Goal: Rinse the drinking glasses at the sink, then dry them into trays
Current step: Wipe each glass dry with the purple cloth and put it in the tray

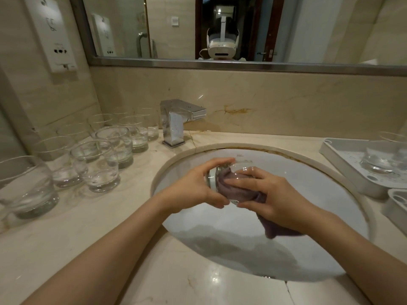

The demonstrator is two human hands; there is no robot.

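nearest, two bare forearms reach in from 6 o'clock over the pale stone table (66, 249) and meet above the round white sink (253, 243). the left hand (198, 186) is wrapped around the base end of a drinking glass (212, 178), thumb underneath and fingers curled over the top, holding it on its side over the basin. the right hand (271, 194) grips a purple cloth (229, 188) and pushes part of it into the glass mouth, fingers curled round the fabric; the rest of the cloth hangs below the right wrist toward 5 o'clock. the glass sits between both hands at the middle of the view, clear of the sink wall.

at 9 o'clock a group of empty glasses (103, 164) stands upright on the table, the nearest one large at the left edge and the others close together in rows running back toward the wall. at 3 o'clock a white tray (343, 161) with a perforated floor holds one upright glass (383, 157), and the corner of a second tray (396, 205) shows just in front of it.

farther back, at about 11 o'clock from the sink, a square chrome tap (178, 122) stands on the table with its spout pointing right; no water seems to run from it, though the spout end is hard to read. behind it the marble wall rises to a steel-framed mirror (198, 27), and a white wall panel (52, 34) hangs at 10 o'clock.
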